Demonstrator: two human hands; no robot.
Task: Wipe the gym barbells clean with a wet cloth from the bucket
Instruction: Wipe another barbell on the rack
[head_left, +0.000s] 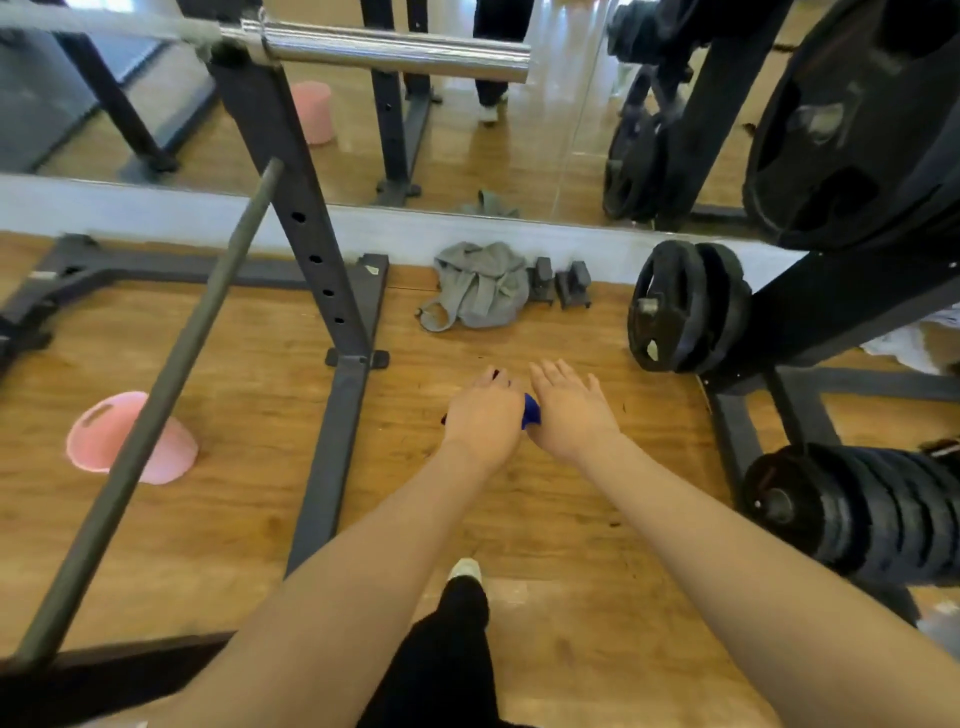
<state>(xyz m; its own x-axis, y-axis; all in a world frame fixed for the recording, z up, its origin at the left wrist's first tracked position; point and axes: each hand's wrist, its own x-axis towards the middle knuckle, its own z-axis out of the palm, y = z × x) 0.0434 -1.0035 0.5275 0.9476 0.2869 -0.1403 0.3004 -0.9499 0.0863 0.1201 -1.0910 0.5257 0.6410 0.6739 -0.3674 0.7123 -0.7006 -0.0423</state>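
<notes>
Just blue cloth (531, 410) between hands.

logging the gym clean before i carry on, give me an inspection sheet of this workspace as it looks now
surface: wooden floor, bare where the hands are.
job's things: blue cloth between the hands; chrome barbell on the rack; dark bar slanting at left. No bucket in view.
clutter: pink cone, grey garment and two small dark blocks by the wall.
hands: left hand curled on the cloth; right hand with straight fingers beside it.
cables: nothing seen.
surroundings: wall mirror; black weight plates on a stand at right.
</notes>
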